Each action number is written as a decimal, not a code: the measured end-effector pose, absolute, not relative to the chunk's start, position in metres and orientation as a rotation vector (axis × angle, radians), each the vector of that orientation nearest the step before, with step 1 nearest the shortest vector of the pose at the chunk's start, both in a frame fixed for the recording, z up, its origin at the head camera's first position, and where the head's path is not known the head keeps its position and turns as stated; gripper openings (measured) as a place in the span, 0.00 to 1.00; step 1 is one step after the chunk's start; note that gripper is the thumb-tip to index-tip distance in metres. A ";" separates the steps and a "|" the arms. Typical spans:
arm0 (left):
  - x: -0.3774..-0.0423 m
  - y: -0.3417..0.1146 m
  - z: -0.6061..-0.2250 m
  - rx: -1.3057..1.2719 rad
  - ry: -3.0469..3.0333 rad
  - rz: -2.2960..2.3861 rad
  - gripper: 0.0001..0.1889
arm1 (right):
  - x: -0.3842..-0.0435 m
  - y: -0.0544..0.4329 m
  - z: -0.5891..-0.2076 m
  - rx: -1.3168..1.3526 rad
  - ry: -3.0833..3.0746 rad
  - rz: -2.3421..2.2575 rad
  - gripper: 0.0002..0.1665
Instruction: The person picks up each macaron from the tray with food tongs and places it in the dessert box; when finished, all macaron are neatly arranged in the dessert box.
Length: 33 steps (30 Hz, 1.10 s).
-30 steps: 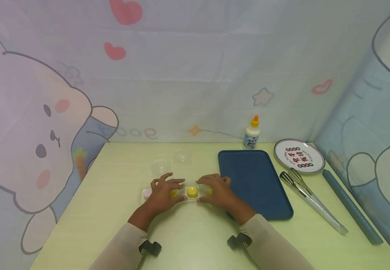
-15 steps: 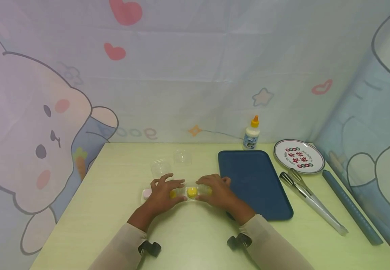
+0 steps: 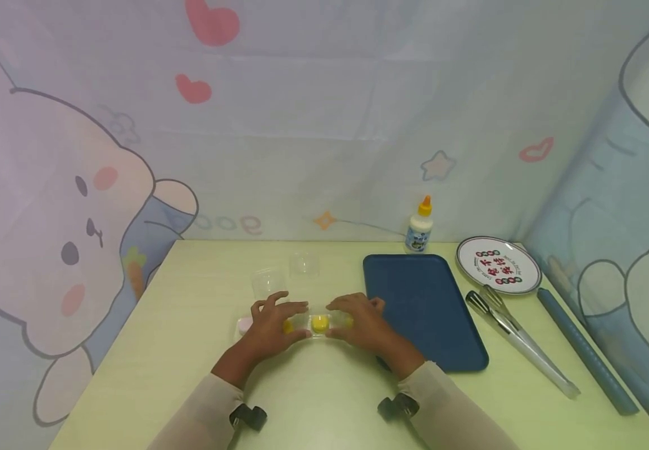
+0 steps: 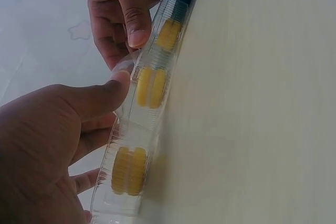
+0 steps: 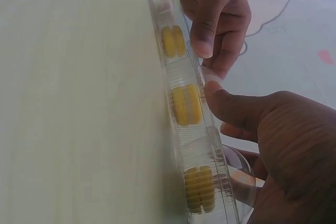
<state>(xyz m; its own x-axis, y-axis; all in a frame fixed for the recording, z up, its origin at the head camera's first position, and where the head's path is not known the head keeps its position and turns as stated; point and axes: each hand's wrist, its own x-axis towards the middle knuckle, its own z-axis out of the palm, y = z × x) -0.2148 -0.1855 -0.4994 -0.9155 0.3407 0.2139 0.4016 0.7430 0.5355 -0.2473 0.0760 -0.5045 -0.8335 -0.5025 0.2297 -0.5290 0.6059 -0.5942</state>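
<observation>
Fingers of both hands clamping clear container, macarons showing filling only in wrist views

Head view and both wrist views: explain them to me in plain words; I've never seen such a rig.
There is no machine, just a person's bare left hand and right hand. The head view comes from a camera worn on the head; each wrist view from one on that wrist. Both hands hold a clear package with yellow macaron-like pieces inside. On the table lie two clear plastic pieces, a blue tray, metal tongs, a plate and a grey-blue bar; a white bottle stands at the back.
</observation>
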 end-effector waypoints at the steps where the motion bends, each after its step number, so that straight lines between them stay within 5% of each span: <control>1: -0.214 -0.186 -0.499 -0.606 -2.839 -0.908 0.29 | -0.247 0.076 -0.505 0.895 -2.781 1.046 0.30; 33: -0.261 -0.250 -0.483 -0.123 -2.938 -0.848 0.38 | -0.261 0.062 -0.483 0.859 -2.866 1.083 0.30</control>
<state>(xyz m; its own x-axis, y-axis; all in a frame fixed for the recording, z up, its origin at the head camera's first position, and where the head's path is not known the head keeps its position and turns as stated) -0.2613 -0.2504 -0.4833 -0.9935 0.0547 0.0998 0.0995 0.8435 0.5278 -0.2613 0.0617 -0.4829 -0.8536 -0.4997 0.1475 -0.4724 0.6227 -0.6238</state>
